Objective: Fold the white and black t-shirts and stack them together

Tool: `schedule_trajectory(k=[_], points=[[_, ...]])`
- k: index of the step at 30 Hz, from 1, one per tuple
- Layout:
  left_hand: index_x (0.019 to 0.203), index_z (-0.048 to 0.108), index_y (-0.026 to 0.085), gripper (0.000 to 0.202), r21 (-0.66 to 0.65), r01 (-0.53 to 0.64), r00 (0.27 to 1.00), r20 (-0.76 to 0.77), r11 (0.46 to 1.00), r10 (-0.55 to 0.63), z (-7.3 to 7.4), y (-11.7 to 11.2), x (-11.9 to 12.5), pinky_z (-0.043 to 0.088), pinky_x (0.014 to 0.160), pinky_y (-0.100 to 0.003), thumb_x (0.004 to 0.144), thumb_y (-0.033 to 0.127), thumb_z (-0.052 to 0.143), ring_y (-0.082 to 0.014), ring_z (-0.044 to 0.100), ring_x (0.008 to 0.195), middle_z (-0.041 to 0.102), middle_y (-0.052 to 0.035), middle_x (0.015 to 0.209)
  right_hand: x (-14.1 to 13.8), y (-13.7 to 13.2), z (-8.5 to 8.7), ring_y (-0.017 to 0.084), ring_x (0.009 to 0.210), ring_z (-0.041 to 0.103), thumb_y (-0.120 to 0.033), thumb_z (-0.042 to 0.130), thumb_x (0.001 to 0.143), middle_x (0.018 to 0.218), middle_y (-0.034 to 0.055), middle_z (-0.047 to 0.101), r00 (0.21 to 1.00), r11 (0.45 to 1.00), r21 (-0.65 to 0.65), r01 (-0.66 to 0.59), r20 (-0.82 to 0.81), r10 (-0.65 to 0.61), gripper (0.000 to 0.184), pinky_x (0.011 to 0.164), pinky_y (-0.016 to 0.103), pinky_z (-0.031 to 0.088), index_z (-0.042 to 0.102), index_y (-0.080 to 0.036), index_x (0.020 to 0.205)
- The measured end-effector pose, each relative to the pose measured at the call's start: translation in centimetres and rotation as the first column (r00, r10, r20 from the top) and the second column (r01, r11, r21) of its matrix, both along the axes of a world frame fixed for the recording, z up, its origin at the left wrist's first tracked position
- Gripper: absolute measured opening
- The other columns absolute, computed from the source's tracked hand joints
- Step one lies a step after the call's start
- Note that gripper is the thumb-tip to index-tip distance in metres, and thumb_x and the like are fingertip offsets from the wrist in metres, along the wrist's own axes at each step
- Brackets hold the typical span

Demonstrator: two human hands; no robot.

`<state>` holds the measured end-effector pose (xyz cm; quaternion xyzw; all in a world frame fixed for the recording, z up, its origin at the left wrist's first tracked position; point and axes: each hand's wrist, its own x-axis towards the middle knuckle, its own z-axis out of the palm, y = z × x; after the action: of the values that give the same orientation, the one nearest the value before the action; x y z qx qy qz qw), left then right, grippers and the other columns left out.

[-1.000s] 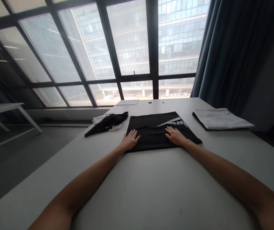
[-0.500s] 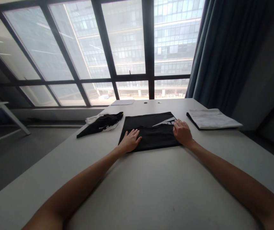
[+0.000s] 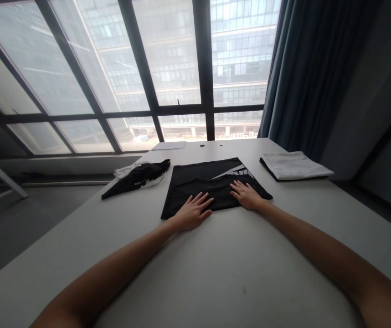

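Note:
A black garment with a white and grey print lies folded flat on the white table; its near part is folded over the far part, and the print shows at the right beyond that fold. My left hand rests with spread fingers on the near edge, left of the middle. Flat on the near right part lies my right hand, its fingers stretched out toward the print. Neither hand grips the cloth.
To the left lies a loose heap of black and white clothes. Folded white cloth sits over something black at the right. A pale flat sheet lies at the table's far edge, before the windows. A dark curtain hangs at right.
My right hand has moved left and nearer from the garment's right side onto its near part. My left hand has slid slightly right and nearer, to the near edge. The view has shifted slightly.

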<state>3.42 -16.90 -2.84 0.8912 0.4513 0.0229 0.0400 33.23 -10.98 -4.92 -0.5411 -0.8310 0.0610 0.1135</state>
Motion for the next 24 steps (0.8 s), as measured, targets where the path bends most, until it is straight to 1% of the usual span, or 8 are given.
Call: schedule_trajectory(k=[3,7,11,14,16,19,22,24], points=[[0.160,0.025,0.034,0.065,-0.011,0.006,1.000,0.011,1.000,-0.006,-0.1,0.0,0.0,0.010,0.122,-0.057,0.104,0.065,0.022,-0.0284,0.010,0.155,0.014,-0.0024,0.168,1.9,1.3,-0.3,0.027,0.153,0.021,-0.045,0.029,0.105,0.164,0.0133,0.029,0.994,0.992,0.059,0.112,0.012,-0.113,0.058,0.122,0.052,0.018,0.040,-0.016,0.155],[0.160,0.026,0.035,0.065,-0.004,0.015,0.999,0.033,1.000,-0.015,-0.3,0.1,-0.1,0.010,0.122,-0.057,0.103,0.066,0.022,-0.0288,0.011,0.155,0.015,-0.0020,0.168,3.7,2.4,-0.5,0.029,0.151,0.028,-0.042,0.031,0.105,0.161,0.0155,0.036,0.973,0.967,0.105,0.231,-0.012,-0.231,0.055,0.119,0.055,0.025,0.047,-0.015,0.150],[0.160,0.026,0.035,0.065,-0.009,0.013,1.000,0.028,1.000,-0.013,-0.3,0.0,-0.1,0.011,0.122,-0.057,0.103,0.066,0.021,-0.0294,0.011,0.155,0.015,-0.0018,0.168,4.1,2.4,-0.7,0.031,0.147,0.034,-0.041,0.034,0.104,0.156,0.0178,0.043,0.956,0.944,0.149,0.294,-0.045,-0.291,0.052,0.116,0.056,0.030,0.053,-0.014,0.145],[0.160,0.025,0.034,0.065,-0.008,0.016,1.000,0.021,1.000,-0.016,-0.2,0.0,0.0,0.010,0.122,-0.057,0.104,0.065,0.021,-0.0288,0.011,0.155,0.015,-0.0019,0.168,3.9,2.1,-0.7,0.033,0.145,0.037,-0.035,0.039,0.102,0.153,0.0191,0.046,0.954,0.923,0.243,0.299,-0.064,-0.292,0.048,0.116,0.057,0.031,0.057,-0.012,0.140],[0.160,0.025,0.035,0.064,-0.003,0.018,1.000,0.023,1.000,-0.018,-0.3,0.0,0.0,0.010,0.122,-0.057,0.103,0.065,0.022,-0.0282,0.011,0.155,0.015,-0.0017,0.168,3.6,1.8,-0.6,0.032,0.145,0.039,-0.030,0.041,0.100,0.152,0.0184,0.049,0.966,0.908,0.330,0.257,-0.099,-0.238,0.046,0.117,0.054,0.031,0.059,-0.011,0.138],[0.160,0.025,0.036,0.064,0.011,0.019,0.999,0.029,1.000,-0.020,-0.5,0.1,-0.1,0.011,0.123,-0.056,0.103,0.066,0.022,-0.0275,0.011,0.155,0.016,-0.0015,0.168,2.8,1.4,-0.4,0.027,0.145,0.039,-0.029,0.040,0.100,0.151,0.0150,0.051,0.988,0.912,0.398,0.095,-0.151,-0.037,0.045,0.120,0.046,0.029,0.061,-0.013,0.137],[0.160,0.025,0.036,0.064,0.023,0.020,0.999,0.030,1.000,-0.020,-0.8,0.2,-0.1,0.011,0.122,-0.057,0.103,0.066,0.021,-0.0274,0.012,0.155,0.016,-0.0015,0.168,1.9,1.0,-0.5,0.024,0.147,0.036,-0.035,0.043,0.101,0.154,0.0114,0.047,0.969,0.941,0.312,-0.128,-0.161,0.185,0.047,0.121,0.044,0.030,0.059,-0.018,0.141],[0.160,0.025,0.036,0.064,0.029,0.021,0.999,0.031,0.999,-0.022,-0.9,0.3,-0.1,0.011,0.122,-0.057,0.103,0.066,0.021,-0.0278,0.012,0.155,0.017,-0.0015,0.168,1.4,0.8,-0.7,0.025,0.149,0.033,-0.040,0.047,0.099,0.157,0.0101,0.044,0.958,0.954,0.208,-0.218,-0.140,0.249,0.049,0.121,0.047,0.029,0.057,-0.021,0.143]])
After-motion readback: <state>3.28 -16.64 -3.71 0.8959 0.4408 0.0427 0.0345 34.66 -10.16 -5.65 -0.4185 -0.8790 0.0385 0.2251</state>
